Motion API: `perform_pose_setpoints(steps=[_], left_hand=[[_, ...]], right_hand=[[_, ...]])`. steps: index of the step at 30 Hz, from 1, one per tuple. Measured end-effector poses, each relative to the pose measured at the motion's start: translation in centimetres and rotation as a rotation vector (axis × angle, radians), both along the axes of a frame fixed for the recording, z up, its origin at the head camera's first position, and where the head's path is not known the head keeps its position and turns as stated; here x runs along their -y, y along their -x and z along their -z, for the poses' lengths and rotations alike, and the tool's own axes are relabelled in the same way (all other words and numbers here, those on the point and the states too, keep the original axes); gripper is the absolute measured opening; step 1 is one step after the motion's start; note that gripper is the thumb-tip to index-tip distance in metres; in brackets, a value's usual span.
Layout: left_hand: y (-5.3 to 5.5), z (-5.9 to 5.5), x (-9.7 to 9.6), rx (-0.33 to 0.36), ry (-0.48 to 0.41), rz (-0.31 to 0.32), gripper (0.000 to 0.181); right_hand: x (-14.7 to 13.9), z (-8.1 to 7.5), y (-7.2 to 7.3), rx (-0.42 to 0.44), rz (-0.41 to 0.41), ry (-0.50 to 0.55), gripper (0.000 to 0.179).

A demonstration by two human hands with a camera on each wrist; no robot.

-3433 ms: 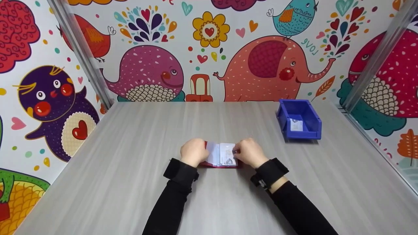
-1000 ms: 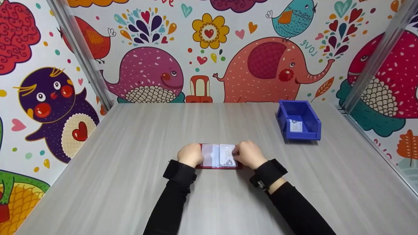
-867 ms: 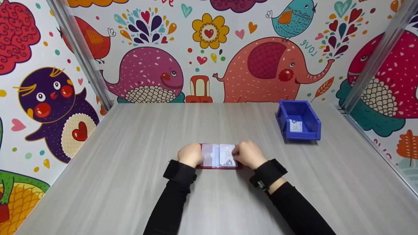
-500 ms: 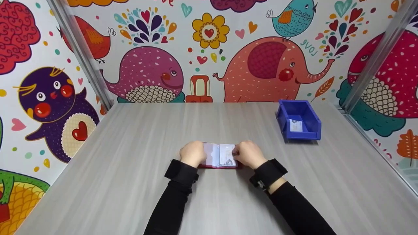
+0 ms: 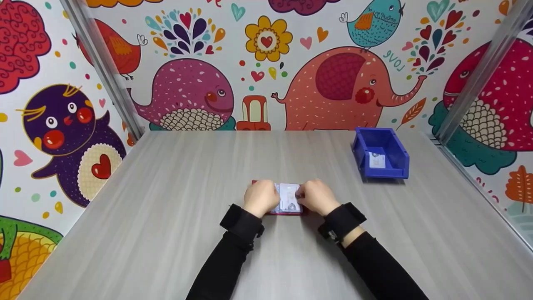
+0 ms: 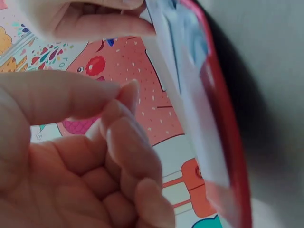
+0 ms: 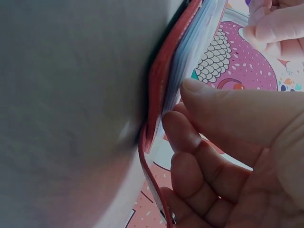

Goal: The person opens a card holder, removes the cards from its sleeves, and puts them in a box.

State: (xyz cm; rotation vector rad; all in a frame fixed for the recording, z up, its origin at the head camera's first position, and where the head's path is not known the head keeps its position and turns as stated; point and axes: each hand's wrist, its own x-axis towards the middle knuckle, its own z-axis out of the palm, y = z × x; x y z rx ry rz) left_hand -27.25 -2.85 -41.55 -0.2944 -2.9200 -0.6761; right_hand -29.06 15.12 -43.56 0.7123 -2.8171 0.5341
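A red card holder with several clear plastic sleeves lies spread on the table. A white printed card shows in its right half. My right hand pinches the sleeves' right edge, thumb on top and fingertips below. Over the holder's left half is my left hand, covering most of that side. In the left wrist view its thumb and index tips meet with nothing visible between them, the other fingers curled, and it stands apart from the sleeves. A strap of the holder hangs beside the right fingers.
A blue plastic bin stands at the back right of the grey wood-grain table, with a white card inside. Walls printed with cartoon animals close off the back and sides, with metal posts at the corners.
My left hand has moved right, from the holder's left edge to over its left half, now covering the left sleeve. My right hand has stayed at the right edge.
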Motion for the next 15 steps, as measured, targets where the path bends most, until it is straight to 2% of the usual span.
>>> perform_pose_setpoints(steps=[8,15], left_hand=[[0.16,0.24,-0.89,0.070,0.018,-0.028,0.019],[0.40,0.24,-1.04,0.089,0.043,-0.033,0.009]], right_hand=[[0.11,0.00,-0.10,-0.008,0.012,0.005,0.015],[0.15,-0.10,-0.20,0.008,0.026,0.008,0.017]])
